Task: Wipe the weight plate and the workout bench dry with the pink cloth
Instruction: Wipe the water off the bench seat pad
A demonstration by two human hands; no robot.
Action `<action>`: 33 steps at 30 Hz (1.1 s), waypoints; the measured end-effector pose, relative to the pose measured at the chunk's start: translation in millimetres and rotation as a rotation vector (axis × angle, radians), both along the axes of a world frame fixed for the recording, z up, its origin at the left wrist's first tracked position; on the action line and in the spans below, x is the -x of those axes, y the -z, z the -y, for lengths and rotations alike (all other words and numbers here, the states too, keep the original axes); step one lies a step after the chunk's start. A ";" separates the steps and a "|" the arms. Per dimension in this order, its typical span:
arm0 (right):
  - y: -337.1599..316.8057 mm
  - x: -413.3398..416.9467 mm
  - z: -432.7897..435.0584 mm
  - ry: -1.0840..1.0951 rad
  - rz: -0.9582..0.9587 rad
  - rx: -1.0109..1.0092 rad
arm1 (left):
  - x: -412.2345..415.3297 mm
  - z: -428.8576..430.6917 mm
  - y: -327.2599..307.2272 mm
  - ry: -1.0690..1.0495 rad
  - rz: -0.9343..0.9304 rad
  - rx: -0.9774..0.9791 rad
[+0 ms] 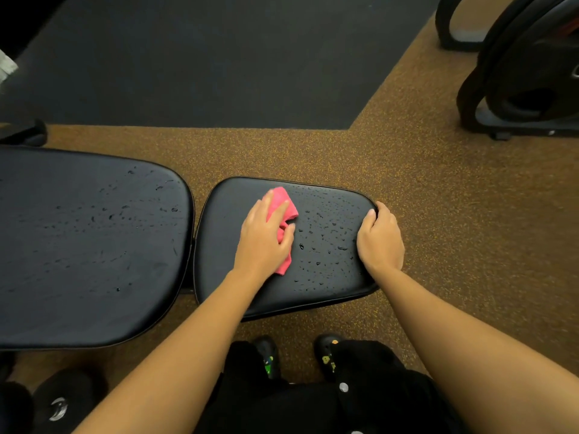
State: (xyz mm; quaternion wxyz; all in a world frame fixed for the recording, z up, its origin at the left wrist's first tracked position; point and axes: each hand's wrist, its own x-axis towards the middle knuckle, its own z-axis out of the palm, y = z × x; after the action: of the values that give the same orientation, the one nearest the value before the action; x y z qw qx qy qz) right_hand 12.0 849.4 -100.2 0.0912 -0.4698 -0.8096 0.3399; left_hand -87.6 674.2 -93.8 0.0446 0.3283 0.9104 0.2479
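The left hand [266, 242] hid much of the pink cloth [283, 203], and the right edge cut off the weight plate [532, 67].

Dark mat [219, 57] on speckled floor [438, 214]

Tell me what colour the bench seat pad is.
The seat pad is black; head view shows it.

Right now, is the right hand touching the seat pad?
Touching. The head view shows the right hand gripping the right edge of the seat pad.
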 end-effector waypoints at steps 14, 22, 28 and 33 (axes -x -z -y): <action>0.2 -1.7 -1.1 0.010 -0.018 -0.024 | 52.5 -12.6 -9.2 -0.013 0.058 0.146; 0.7 -2.1 -0.7 0.007 -0.012 -0.029 | 14.4 18.0 -1.9 0.173 -0.021 0.161; 1.3 -1.9 -0.9 0.003 -0.020 -0.020 | 47.4 7.6 -4.4 0.037 0.012 0.215; -0.4 -1.8 -1.2 0.006 -0.019 -0.024 | 45.7 7.7 -6.6 -0.052 0.048 0.194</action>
State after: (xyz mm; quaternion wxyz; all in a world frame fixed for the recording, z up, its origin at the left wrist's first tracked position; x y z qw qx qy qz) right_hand 13.8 850.6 -99.8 0.1056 -0.4679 -0.8113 0.3341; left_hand -133.4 666.5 -87.2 0.0914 0.2926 0.9370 0.1673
